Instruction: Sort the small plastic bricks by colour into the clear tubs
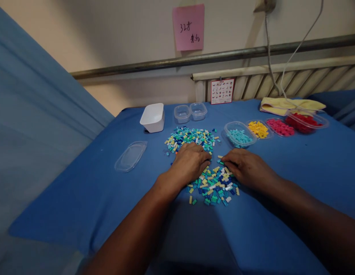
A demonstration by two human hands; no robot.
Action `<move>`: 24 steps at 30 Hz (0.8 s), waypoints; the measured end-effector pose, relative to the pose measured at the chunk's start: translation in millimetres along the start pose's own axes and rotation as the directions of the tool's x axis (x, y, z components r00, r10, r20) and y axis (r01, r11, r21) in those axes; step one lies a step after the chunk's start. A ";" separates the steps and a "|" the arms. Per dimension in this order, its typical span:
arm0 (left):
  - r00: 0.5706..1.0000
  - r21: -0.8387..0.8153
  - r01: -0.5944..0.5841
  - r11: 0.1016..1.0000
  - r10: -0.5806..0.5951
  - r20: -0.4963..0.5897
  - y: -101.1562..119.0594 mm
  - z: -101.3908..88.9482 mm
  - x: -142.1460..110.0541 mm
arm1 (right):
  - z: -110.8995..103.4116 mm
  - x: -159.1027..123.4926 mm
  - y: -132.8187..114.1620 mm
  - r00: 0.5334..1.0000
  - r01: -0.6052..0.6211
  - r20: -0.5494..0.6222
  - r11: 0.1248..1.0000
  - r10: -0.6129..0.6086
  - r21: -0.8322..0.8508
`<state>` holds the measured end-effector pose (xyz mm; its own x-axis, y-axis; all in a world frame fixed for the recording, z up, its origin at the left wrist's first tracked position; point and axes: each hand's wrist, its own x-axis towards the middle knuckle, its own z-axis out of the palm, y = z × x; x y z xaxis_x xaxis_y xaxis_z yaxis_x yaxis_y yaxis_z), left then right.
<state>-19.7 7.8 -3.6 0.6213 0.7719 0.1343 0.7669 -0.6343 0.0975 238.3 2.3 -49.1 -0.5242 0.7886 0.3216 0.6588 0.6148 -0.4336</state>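
A heap of small mixed bricks (pixel 194 139), teal, yellow, blue and white, lies in the middle of the blue table (pixel 88 191). My left hand (pixel 190 162) rests palm down on the pile, fingers bent over the bricks. Just right of it, my right hand (pixel 246 168) lies on the pile's right edge with its fingertips curled among the bricks. What either hand grips is hidden under the fingers. A clear tub of teal bricks (pixel 239 134) stands just beyond my right hand.
Tubs of yellow (pixel 259 129), pink (pixel 280 126) and red bricks (pixel 305 121) line the far right. A white box (pixel 153 117), two small empty clear tubs (pixel 190 112) and a loose clear lid (pixel 131 156) sit to the left. A yellow cloth (pixel 292 105) lies at the back.
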 end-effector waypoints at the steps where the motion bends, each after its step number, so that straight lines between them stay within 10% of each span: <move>1: 1.000 0.013 -0.002 1.000 0.001 0.005 0.6 -0.3 1.1 | -0.3 1.0 0.5 1.000 0.004 0.009 1.000 -0.004 -0.007; 12: 0.998 0.079 0.061 0.995 -0.060 -0.014 9.1 -3.0 4.4 | -4.0 5.4 -3.3 0.994 -0.051 0.088 0.988 0.064 -0.143; 18: 0.966 -0.473 0.153 0.868 -0.232 -0.114 5.1 -4.8 0.0 | -2.8 4.5 -11.8 0.985 -0.152 -0.064 0.980 0.161 0.131; 24: 0.951 -0.807 0.110 0.580 -0.298 -0.085 23.9 2.3 -1.4 | 3.6 14.8 -37.2 0.889 -0.280 0.021 0.507 0.457 0.815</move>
<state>-1.9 -8.3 -3.7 0.3487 0.9193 0.1827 0.3838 -0.3179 0.8670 204.1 -8.9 -31.2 -0.1766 0.9818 0.0699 0.0406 0.0782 -0.9961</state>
